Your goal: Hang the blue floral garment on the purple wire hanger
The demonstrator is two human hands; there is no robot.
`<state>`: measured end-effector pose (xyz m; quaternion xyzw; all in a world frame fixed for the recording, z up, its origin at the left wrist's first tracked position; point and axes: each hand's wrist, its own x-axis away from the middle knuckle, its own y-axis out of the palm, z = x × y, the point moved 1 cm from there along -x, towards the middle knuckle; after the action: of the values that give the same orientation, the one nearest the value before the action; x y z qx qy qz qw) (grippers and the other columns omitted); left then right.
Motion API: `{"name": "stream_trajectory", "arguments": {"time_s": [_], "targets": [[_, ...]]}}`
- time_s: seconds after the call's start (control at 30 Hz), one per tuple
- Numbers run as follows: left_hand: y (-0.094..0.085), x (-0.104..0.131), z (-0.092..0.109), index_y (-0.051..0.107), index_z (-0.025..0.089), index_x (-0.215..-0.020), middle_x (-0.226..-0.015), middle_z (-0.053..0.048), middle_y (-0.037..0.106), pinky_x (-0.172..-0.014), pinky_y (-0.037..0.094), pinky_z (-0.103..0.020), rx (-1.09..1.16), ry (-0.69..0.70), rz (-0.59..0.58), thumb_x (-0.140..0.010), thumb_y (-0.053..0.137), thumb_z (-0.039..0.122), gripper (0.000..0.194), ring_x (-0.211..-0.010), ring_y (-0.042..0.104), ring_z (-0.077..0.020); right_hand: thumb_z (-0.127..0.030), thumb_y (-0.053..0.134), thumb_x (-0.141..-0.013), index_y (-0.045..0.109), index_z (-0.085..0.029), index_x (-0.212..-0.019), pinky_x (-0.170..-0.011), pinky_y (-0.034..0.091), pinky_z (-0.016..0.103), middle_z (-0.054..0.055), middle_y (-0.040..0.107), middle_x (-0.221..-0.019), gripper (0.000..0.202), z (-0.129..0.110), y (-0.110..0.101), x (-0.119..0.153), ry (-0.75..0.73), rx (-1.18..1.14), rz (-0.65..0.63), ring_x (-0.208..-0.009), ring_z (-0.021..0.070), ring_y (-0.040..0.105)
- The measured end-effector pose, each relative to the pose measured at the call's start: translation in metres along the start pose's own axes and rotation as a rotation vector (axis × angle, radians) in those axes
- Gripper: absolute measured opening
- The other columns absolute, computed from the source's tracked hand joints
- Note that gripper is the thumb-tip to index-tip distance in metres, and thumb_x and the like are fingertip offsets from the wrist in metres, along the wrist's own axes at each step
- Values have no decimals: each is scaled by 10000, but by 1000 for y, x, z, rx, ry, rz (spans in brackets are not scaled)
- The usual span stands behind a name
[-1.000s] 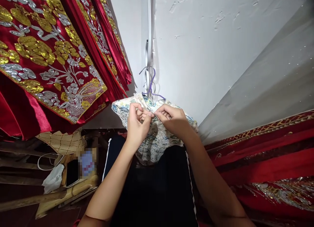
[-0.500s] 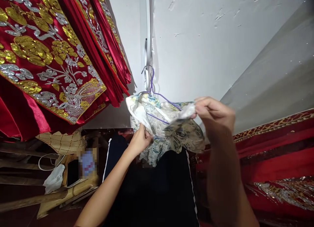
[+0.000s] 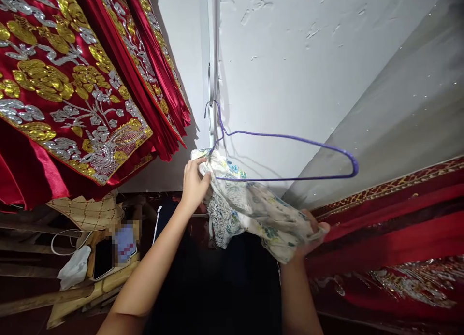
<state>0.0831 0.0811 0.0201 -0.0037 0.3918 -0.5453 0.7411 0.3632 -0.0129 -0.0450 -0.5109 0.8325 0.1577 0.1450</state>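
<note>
A purple hanger (image 3: 290, 137) hangs by its hook from a white fitting on the wall, and its right half is bare. The patterned white, blue and yellow garment (image 3: 250, 204) lies around the hanger's left part and stretches below its bottom bar. My left hand (image 3: 195, 182) pinches the cloth near the hanger's left shoulder. Lower right, my right hand (image 3: 311, 233) is closed on the garment's far end; it is blurred and partly hidden by the cloth.
Red cloths with gold and silver embroidery (image 3: 90, 83) hang at the upper left. A wooden chair (image 3: 105, 284) at lower left holds a phone (image 3: 103, 257) and white tissue (image 3: 75, 267). More red embroidered fabric (image 3: 398, 238) is at the right.
The garment's right side has come off the hanger, leaving that arm exposed. My right hand has moved down with the cloth, and my left hand has shifted up and left.
</note>
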Motion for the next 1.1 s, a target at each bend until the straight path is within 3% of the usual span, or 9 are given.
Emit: {"name": "stream_trajectory", "arguments": {"time_s": [0.13,0.27,0.33,0.43,0.57,0.7,0.93,1.03,1.1], "targets": [[4,16,-24,651,202,-1147,-1180,-88,665,-983,470,-379,214,-137,92,-824,647,197,323,-1109,621,-242,-735,557,-767,366,-257,-606,-585,439,397,-8,423,-567,539,29,14,2,397,-248,-73,-548,220,485],[5,48,-43,686,158,-1087,-1025,-73,704,-819,499,-303,476,-402,175,-788,698,294,329,-908,655,-195,-535,817,-627,625,-204,-901,-617,457,337,6,602,-698,471,51,35,6,544,-21,-174,-641,197,553],[4,70,-49,706,158,-1059,-1035,-68,710,-794,486,-277,563,-505,266,-747,729,303,346,-891,652,-180,-520,812,-647,647,-196,-1016,-619,442,311,2,614,-711,518,53,49,14,511,85,-192,-660,187,551],[3,105,-52,721,154,-1066,-1004,-59,716,-736,463,-253,693,-702,382,-690,758,290,401,-810,640,-150,-607,707,-744,699,-181,-934,-618,436,311,31,632,-713,466,50,75,31,543,85,-395,-674,192,562],[3,139,-49,726,144,-1062,-975,-62,720,-702,454,-245,754,-837,383,-667,768,275,418,-792,642,-151,-752,587,-800,742,-156,-879,-732,475,338,100,707,-850,621,45,109,53,612,10,-616,-796,220,625],[2,151,-21,737,168,-1019,-937,-46,712,-661,448,-238,693,-748,219,-779,718,310,279,-756,626,-148,-835,507,-800,760,-145,-860,-877,479,382,125,737,-884,738,38,129,68,738,-35,-710,-890,251,663],[-11,152,58,752,247,-1121,-977,-48,686,-746,482,-271,514,-350,-391,-959,569,263,246,-818,617,-163,-722,628,-790,704,-179,-762,-776,524,341,72,690,-748,549,2,124,56,1115,-501,-636,-836,252,677],[-32,139,63,741,254,-1146,-998,-52,718,-807,497,-289,454,-220,-559,-976,566,278,245,-863,645,-177,-574,711,-773,710,-156,-776,-721,516,327,82,702,-768,417,-10,117,38,1058,-441,-682,-772,233,660],[-50,123,57,740,243,-1116,-1012,-59,718,-847,493,-303,392,-149,-524,-969,590,303,218,-912,648,-192,-465,775,-737,707,-158,-799,-726,505,303,56,698,-781,320,-17,112,30,985,-340,-687,-769,208,646]]}}
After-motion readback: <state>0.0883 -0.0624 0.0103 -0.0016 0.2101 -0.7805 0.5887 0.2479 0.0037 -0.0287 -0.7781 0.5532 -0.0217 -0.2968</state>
